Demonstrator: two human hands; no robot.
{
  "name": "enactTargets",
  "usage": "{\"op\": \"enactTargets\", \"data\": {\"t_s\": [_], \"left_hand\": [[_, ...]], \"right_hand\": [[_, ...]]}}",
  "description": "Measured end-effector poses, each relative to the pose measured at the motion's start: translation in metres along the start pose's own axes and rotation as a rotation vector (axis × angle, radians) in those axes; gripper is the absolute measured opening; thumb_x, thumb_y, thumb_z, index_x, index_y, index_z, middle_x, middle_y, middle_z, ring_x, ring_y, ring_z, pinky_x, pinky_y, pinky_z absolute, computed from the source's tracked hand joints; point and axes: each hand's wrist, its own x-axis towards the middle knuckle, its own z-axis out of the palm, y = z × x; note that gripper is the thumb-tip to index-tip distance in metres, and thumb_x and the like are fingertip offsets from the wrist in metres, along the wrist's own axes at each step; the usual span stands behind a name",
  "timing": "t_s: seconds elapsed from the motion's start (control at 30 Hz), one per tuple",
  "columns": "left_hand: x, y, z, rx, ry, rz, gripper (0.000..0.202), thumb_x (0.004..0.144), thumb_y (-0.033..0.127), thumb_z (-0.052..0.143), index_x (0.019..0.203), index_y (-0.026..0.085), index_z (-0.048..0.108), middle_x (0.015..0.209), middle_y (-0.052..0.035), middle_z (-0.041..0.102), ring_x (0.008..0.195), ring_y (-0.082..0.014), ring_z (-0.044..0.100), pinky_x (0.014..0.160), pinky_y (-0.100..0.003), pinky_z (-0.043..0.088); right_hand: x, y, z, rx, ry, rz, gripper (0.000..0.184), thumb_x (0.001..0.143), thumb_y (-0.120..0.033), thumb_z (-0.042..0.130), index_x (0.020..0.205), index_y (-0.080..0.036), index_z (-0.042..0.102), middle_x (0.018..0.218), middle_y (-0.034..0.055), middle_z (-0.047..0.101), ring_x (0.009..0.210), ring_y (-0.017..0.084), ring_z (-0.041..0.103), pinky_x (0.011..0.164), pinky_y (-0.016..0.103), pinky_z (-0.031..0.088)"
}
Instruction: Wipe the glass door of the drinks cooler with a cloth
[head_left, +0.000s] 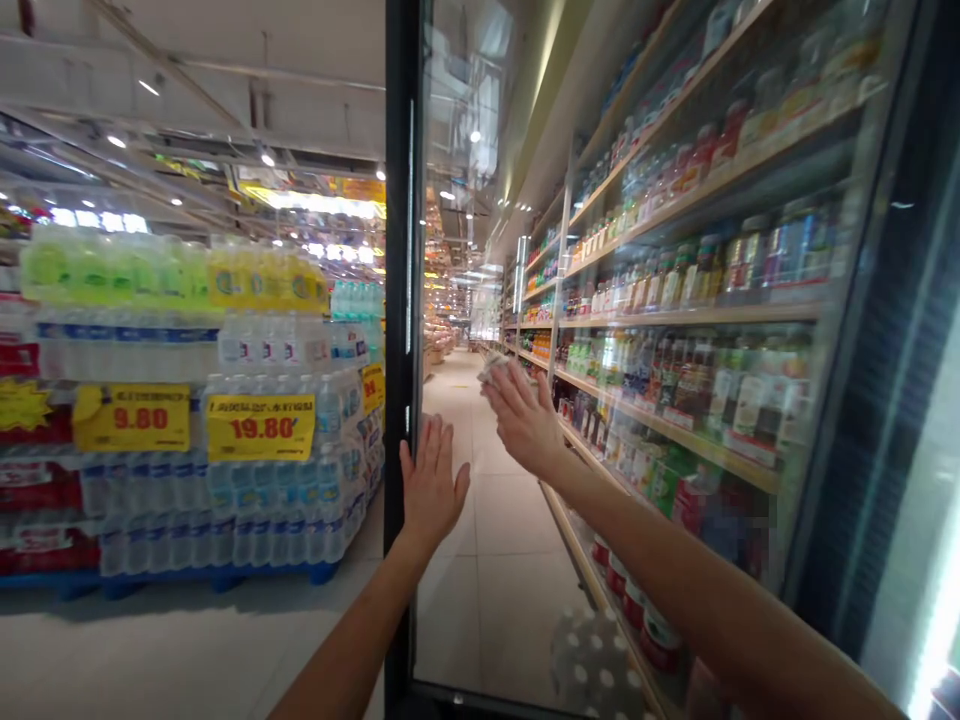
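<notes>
A glass door (487, 590) with a black frame (397, 300) stands in front of me. Flat against the glass beside that frame lies my left hand (433, 485), its fingers stretched out and nothing in it. Higher and to the right, my right hand (526, 418) presses a crumpled pale cloth (493, 372) to the glass. Most of the cloth is covered by the fingers. Shelves of bottled drinks (705, 270) show through or reflect in the pane, as does a polka-dot fabric (596, 660) low down.
Left of the door, shrink-wrapped bottle packs (262, 490) are stacked on blue pallets (217, 578). Yellow price signs (260, 427) hang on the stack. Pale floor (187, 650) runs between stack and door. A dark upright edge (862, 300) with a bright light strip stands at right.
</notes>
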Motion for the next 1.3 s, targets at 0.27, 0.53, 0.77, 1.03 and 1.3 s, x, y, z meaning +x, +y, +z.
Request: {"op": "enactTargets", "data": {"t_s": [0.27,0.53,0.77,1.03,1.3], "left_hand": [[0.018,0.002,0.001,-0.019,0.006,0.026,0.056,0.086,0.026,0.042,0.138,0.011,0.026,0.139,-0.0174,0.036,0.134,-0.0256,0.025,0.109,-0.049,0.012],[0.042,0.023,0.006,-0.099,-0.003,0.016,0.056,0.086,0.027,0.041,0.137,0.012,0.027,0.142,-0.0168,0.032,0.135,-0.0250,0.021,0.109,-0.050,0.009],[0.060,0.043,0.011,-0.114,-0.002,0.064,0.052,0.086,0.027,0.041,0.134,0.011,0.030,0.142,-0.0171,0.031,0.136,-0.0240,0.019,0.110,-0.049,0.009],[0.070,0.070,0.013,-0.161,-0.006,0.102,0.054,0.085,0.027,0.041,0.136,0.012,0.028,0.141,-0.0159,0.033,0.135,-0.0239,0.021,0.110,-0.048,0.010],[0.077,0.087,0.019,-0.168,-0.027,0.152,0.054,0.087,0.029,0.039,0.137,0.013,0.026,0.142,-0.0155,0.033,0.136,-0.0233,0.020,0.110,-0.048,0.008]], "right_hand": [[-0.041,0.011,-0.002,-0.025,0.005,-0.135,0.045,0.081,-0.020,0.044,0.126,-0.021,0.048,0.139,0.0057,0.041,0.136,0.022,0.019,0.111,0.049,-0.003],[-0.048,0.028,-0.016,-0.063,0.011,-0.015,0.048,0.080,-0.020,0.046,0.128,-0.021,0.045,0.139,0.0068,0.042,0.137,0.022,0.017,0.110,0.049,0.004],[-0.036,0.062,-0.027,-0.143,0.133,0.138,0.044,0.082,-0.023,0.045,0.126,-0.020,0.047,0.138,0.0081,0.042,0.135,0.023,0.021,0.110,0.048,0.008],[-0.089,0.047,-0.028,-0.134,0.069,0.078,0.043,0.080,-0.021,0.046,0.123,-0.021,0.050,0.132,0.0070,0.050,0.134,0.023,0.025,0.110,0.048,0.011],[-0.059,0.090,-0.040,-0.173,0.175,0.306,0.046,0.082,-0.023,0.042,0.128,-0.021,0.045,0.141,0.0077,0.039,0.136,0.023,0.020,0.109,0.047,0.011]]}}
